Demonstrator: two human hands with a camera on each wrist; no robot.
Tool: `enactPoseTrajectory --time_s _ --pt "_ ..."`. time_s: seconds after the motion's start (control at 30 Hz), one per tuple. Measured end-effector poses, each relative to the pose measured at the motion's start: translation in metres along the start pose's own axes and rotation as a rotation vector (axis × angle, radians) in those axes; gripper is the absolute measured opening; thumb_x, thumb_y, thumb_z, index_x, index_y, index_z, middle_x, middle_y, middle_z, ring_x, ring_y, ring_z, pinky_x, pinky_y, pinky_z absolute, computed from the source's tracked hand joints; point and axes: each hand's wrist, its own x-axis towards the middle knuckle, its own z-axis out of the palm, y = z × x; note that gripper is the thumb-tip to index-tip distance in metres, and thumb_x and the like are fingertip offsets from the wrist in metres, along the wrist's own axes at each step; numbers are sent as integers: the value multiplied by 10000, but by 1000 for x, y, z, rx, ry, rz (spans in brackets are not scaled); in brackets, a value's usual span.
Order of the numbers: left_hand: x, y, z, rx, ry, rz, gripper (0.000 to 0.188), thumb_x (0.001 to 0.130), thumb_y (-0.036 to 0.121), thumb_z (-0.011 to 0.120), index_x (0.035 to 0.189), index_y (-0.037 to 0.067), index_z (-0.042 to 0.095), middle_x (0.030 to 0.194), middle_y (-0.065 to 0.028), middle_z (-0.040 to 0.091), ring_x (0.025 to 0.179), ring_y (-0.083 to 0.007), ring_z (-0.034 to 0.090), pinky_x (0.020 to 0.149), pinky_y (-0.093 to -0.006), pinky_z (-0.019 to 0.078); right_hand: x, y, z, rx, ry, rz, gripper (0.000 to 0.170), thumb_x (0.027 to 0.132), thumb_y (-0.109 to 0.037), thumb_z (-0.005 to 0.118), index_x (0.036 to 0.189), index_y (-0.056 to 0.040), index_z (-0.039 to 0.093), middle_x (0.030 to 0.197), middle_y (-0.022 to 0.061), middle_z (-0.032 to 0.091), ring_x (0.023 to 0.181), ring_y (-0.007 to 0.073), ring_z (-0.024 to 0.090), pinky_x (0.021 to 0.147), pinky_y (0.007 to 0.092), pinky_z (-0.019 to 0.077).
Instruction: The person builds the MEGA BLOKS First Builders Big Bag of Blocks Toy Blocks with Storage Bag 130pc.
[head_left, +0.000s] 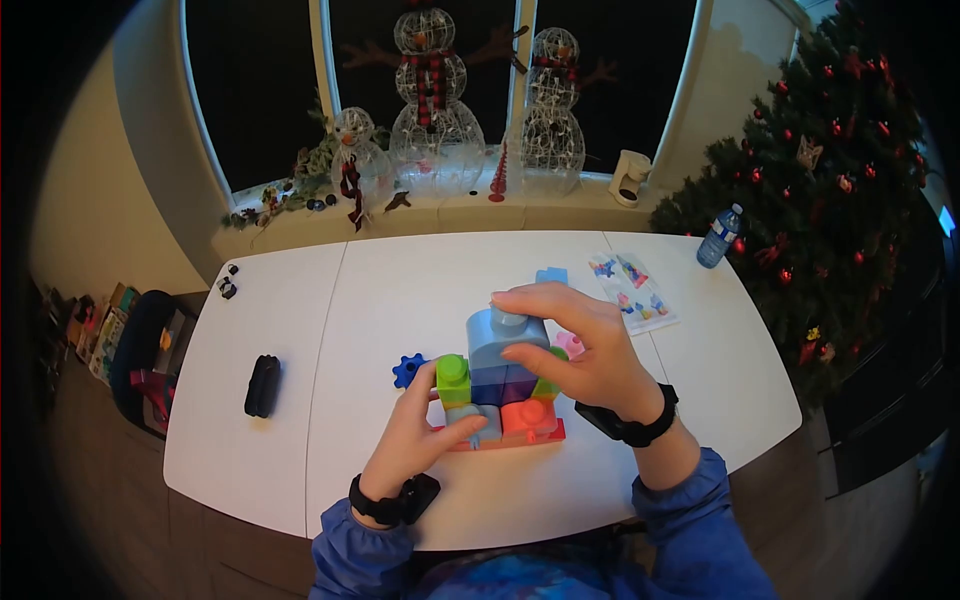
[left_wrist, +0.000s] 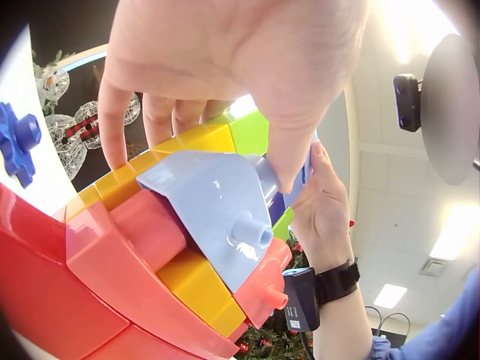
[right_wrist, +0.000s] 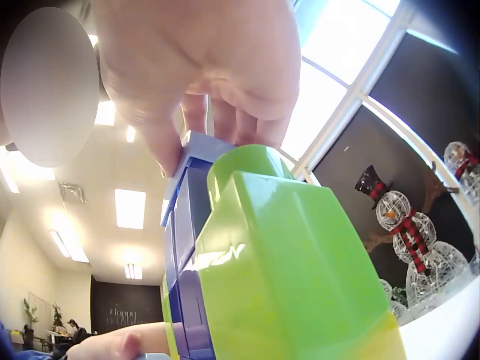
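A structure of toy building blocks stands upright on the white table, on a red base (head_left: pixel 556 433). My right hand (head_left: pixel 605 350) holds the light blue rounded block (head_left: pixel 490 343) at its top, thumb on the front and fingers over the upper knob. Beneath that block are dark blue and purple blocks (head_left: pixel 503 386), flanked by green blocks (head_left: pixel 453 372). My left hand (head_left: pixel 402 445) grips the lower left side, its thumb at a pale blue slanted block (left_wrist: pixel 214 199) and its fingers behind the yellow blocks (left_wrist: pixel 202 141). A coral block (head_left: pixel 530 414) with a small peg sits beside the slanted one.
Near the structure lie a dark blue gear (head_left: pixel 409 370), a pink gear (head_left: pixel 570 345) and a light blue piece (head_left: pixel 552 275). A picture sheet (head_left: pixel 640 300) and a water bottle (head_left: pixel 719 238) are at back right. On the left lies a black case (head_left: pixel 263 386).
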Motion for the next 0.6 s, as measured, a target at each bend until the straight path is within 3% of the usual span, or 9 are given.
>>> enactPoseTrajectory --time_s 0.07,0.27,0.37,0.47,0.57,0.6 --pt "1 1 1 0 19 8 713 881 257 860 1447 42 484 1262 -131 664 1174 -269 641 1060 -420 493 -4 2 5 3 14 -12 465 860 -56 825 1307 -52 699 1196 148 739 1064 300 730 922 370 582" --pt "0 3 2 -36 21 -11 720 878 244 865 1453 40 483 1276 -135 654 1178 -264 638 1053 -411 499 -7 -2 11 -27 73 -40 469 854 -26 820 1307 -50 701 1195 160 736 1079 302 725 927 376 583" --pt "0 -2 1 -16 23 -2 724 880 249 863 1458 41 481 1290 -133 649 1188 -263 632 1059 -416 494 -5 0 4 -3 -4 -5 416 917 -81 776 1321 -36 688 1208 168 728 1073 302 724 925 371 579" --pt "1 -3 -1 45 5 10 728 870 150 866 1476 36 479 1310 -86 645 1229 -222 605 1077 -384 467 -4 30 -11 321 -24 133 377 988 -166 709 1340 -38 677 1258 172 711 1064 297 721 928 361 569" --pt "1 -4 -1 24 7 9 721 868 162 869 1468 35 489 1282 -85 658 1204 -219 615 1077 -382 464 6 68 -17 163 89 376 375 1025 -233 658 1351 -49 664 1297 165 695 1066 298 714 946 378 557" --pt "1 -4 -1 23 7 10 719 869 161 868 1467 34 489 1277 -85 661 1202 -218 615 1077 -381 464 8 88 -20 20 25 412 376 1012 -233 669 1341 -51 663 1291 161 694 1083 307 707 954 393 554"
